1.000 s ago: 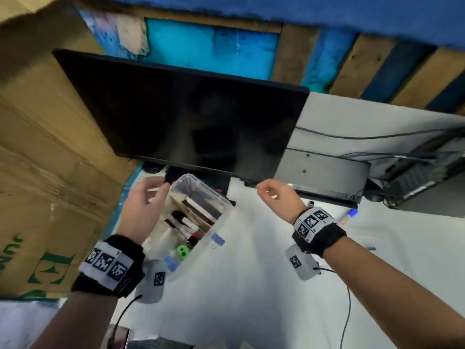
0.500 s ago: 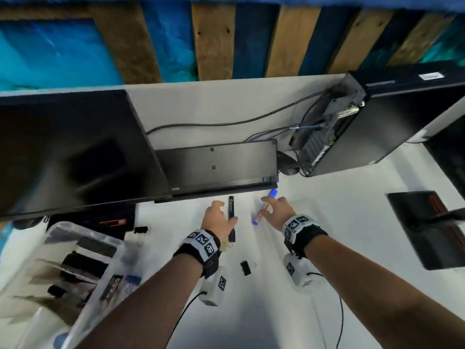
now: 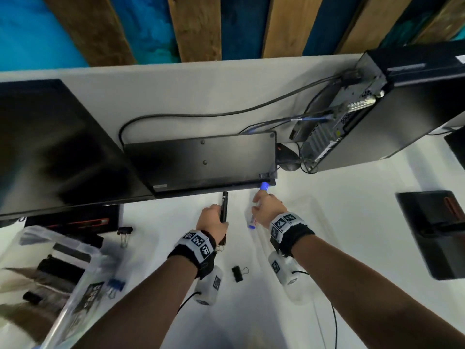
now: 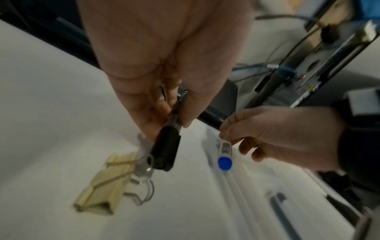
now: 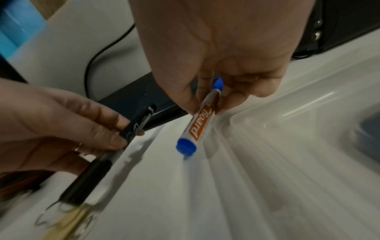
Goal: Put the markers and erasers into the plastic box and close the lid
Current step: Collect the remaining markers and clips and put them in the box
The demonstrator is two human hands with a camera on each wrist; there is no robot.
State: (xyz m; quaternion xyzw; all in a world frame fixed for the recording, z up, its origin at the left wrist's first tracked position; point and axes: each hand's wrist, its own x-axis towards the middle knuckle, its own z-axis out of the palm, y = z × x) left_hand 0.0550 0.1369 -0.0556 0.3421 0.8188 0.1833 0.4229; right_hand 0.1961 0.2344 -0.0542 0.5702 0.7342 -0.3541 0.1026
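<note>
Since half a second ago: black marker [image 3: 224,207] now pinched in left grip [image 3: 212,221], blue marker [image 3: 252,220] in right grip [image 3: 266,210], both lifted off worktop [image 3: 352,222]. Next: transfer to box [image 3: 75,285], far left, lid off.

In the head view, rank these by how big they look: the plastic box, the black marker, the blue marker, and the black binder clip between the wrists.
1. Plastic box, cut off by the frame edge.
2. Black marker and blue marker: alike in length, both partly hidden by a hand, so unranked.
3. Black binder clip.
</note>
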